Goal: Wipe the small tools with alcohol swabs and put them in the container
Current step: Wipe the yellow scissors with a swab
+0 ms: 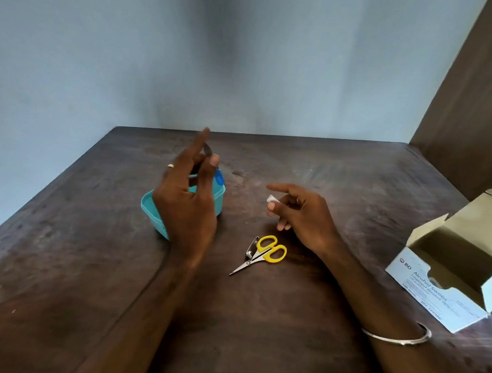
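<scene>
Nearest in view, two bare forearms are reaching out over the dark wooden table, and a thin metal bangle is sitting around the right one. To the right, an open cardboard box of alcohol swabs is lying on the table with its flaps standing up.

A little farther in, between the two arms, a pair of small scissors with yellow handles is lying flat, blades pointing toward the near left. A small metal nail clipper is lying just beside the handles, touching or nearly touching them.

Beyond the scissors, the right hand is hovering above the table, its thumb and bent fingers pinching a small white swab while the index finger is pointing left.

To the left, the left hand is raised above a teal container that is standing on the table. Its thumb and one finger are pinching a thin dark metal tool that is sticking upward, while the other fingers are stretching up and apart. A ring is showing on one finger. What kind of tool it is cannot be told.

Farthest off, a pale blue wall is rising behind the table.
</scene>
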